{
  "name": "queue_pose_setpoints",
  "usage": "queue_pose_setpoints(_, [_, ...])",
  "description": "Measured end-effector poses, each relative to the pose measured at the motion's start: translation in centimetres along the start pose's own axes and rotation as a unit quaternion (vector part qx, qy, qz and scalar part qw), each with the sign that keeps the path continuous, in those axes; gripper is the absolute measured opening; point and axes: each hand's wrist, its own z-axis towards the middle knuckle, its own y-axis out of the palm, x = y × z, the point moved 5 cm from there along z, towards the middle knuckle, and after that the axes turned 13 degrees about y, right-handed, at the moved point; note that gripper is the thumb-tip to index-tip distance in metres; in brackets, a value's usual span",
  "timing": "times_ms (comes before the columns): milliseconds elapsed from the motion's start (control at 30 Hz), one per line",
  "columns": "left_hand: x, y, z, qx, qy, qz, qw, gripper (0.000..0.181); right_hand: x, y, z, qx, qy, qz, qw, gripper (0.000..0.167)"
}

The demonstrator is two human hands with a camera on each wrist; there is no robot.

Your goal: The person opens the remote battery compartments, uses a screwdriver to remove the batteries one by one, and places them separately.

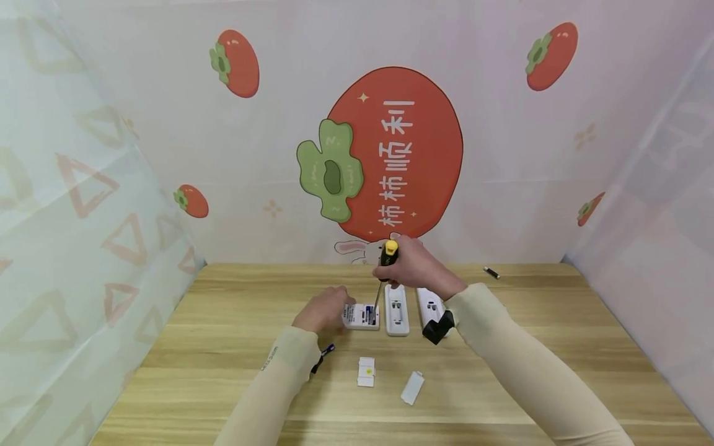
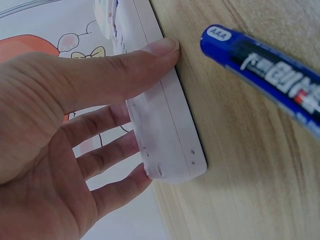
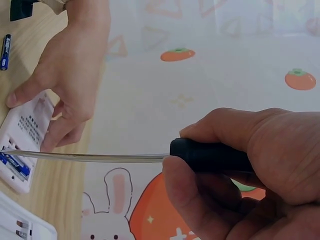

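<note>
My left hand (image 1: 326, 310) holds a small white remote control (image 1: 357, 323) by its end. In the left wrist view the thumb (image 2: 145, 62) lies along one edge and the fingers are on the opposite side. Blue batteries (image 3: 16, 166) sit in the remote's exposed compartment. A screwdriver (image 1: 388, 265) with a dark handle and yellow end is gripped by my right hand (image 1: 418, 267). Its long metal shaft (image 3: 100, 156) slants down, with the tip at the battery compartment; whether it touches a battery is too small to tell.
Two longer white remotes (image 1: 396, 327) with exposed compartments lie to the right, one partly behind my right wrist's black camera (image 1: 437, 328). Nearer are two battery covers (image 1: 413, 388). A loose blue AAA battery (image 2: 265, 72) lies beside my left wrist; another battery (image 1: 491, 272) is at the back right.
</note>
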Motion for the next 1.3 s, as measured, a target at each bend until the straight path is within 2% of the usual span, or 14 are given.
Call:
queue_pose_setpoints(167, [0.1, -0.1, 0.1, -0.003, 0.007, 0.003, 1.0, 0.058, 0.0, 0.0, 0.0, -0.015, -0.011, -0.008, 0.9998, 0.027])
queue_pose_setpoints(467, [0.1, 0.0, 0.2, -0.009, 0.012, 0.019, 0.9997, 0.059, -0.1, 0.0, 0.0, -0.031, -0.021, -0.015, 0.9992, 0.029])
queue_pose_setpoints(633, [0.1, 0.0, 0.1, -0.01, 0.011, 0.02, 0.9997, 0.06, -0.3, -0.1, 0.0, -0.043, -0.024, -0.015, 0.9987, 0.025])
queue_pose_setpoints(800, [0.1, 0.0, 0.1, -0.008, 0.006, 0.017, 0.9998, 0.062, -0.5, 0.0, 0.0, -0.051, -0.029, -0.03, 0.9978, 0.018])
queue_pose_setpoints(1000, [0.1, -0.1, 0.1, -0.007, 0.004, 0.016, 0.9998, 0.061, -0.8, 0.1, 0.1, -0.044, -0.034, -0.062, 0.9966, 0.01])
queue_pose_setpoints(1300, [0.1, -0.1, 0.0, -0.004, -0.012, 0.004, 0.9999, 0.061, -1.9, 0.7, 0.2, -0.053, -0.042, -0.085, 0.9941, 0.012])
